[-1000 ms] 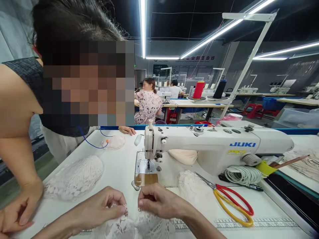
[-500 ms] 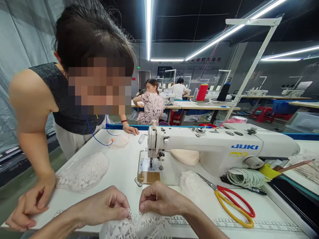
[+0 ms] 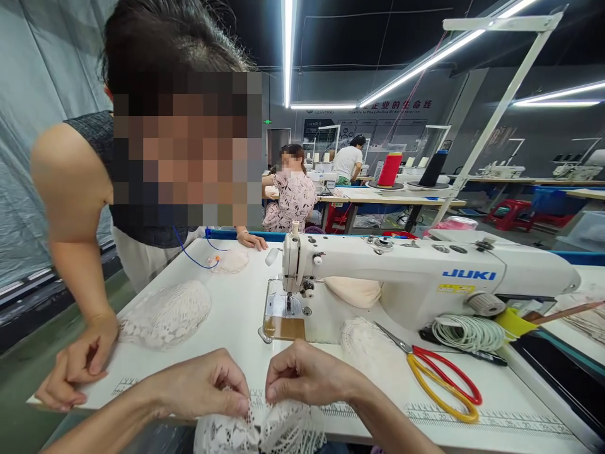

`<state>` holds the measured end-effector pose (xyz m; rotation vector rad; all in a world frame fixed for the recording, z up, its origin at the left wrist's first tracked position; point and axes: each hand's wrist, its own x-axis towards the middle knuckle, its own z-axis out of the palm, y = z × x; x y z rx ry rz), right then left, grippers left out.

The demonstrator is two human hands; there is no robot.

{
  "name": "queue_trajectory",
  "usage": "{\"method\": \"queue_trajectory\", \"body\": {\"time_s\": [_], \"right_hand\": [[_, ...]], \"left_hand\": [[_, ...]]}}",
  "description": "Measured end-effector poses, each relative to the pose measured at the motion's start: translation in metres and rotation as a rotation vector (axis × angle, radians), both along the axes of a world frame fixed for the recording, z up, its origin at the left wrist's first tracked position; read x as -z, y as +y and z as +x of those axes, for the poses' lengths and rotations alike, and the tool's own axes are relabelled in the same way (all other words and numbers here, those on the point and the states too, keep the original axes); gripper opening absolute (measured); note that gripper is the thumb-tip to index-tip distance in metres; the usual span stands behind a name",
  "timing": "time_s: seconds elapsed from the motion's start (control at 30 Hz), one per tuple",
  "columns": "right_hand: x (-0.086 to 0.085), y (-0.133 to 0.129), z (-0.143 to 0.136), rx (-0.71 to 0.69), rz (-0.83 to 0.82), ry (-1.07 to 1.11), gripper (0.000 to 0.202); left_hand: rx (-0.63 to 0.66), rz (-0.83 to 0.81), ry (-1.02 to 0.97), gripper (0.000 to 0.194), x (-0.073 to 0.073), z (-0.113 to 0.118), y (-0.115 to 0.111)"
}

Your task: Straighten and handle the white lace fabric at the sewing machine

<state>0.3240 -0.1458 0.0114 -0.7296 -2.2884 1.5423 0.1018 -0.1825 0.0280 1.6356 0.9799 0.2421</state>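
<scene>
left hand (image 3: 203,388) and right hand (image 3: 302,377) each have a closed pinch grip on the white lace piece (image 3: 262,429), which hangs over the near counter (image 3: 236,315) edge, in front of the sewing machine (image 3: 416,277). scissors (image 3: 439,378) lie right of the hands, below the machine arm. a co-worker's hand (image 3: 78,366) rests on the counter's left edge, near a lace pile (image 3: 165,313).

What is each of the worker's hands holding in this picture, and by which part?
Both the left hand and the right hand pinch the top edge of one piece of white lace between fingertips, close together.
</scene>
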Motion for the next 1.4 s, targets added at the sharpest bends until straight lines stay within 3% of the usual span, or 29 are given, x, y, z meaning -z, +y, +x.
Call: {"method": "queue_trajectory", "body": {"time_s": [0.43, 1.4], "right_hand": [[-0.0013, -0.0016, -0.0035, -0.015, 0.064, -0.017, 0.010], [-0.0001, 0.0014, -0.0044, -0.041, 0.030, 0.012, 0.010]], "left_hand": [[-0.044, 0.046, 0.075, 0.028, -0.0029, 0.0032, 0.0021], [-0.049, 0.002, 0.036, 0.038, -0.0015, 0.0037, 0.0017]]}}
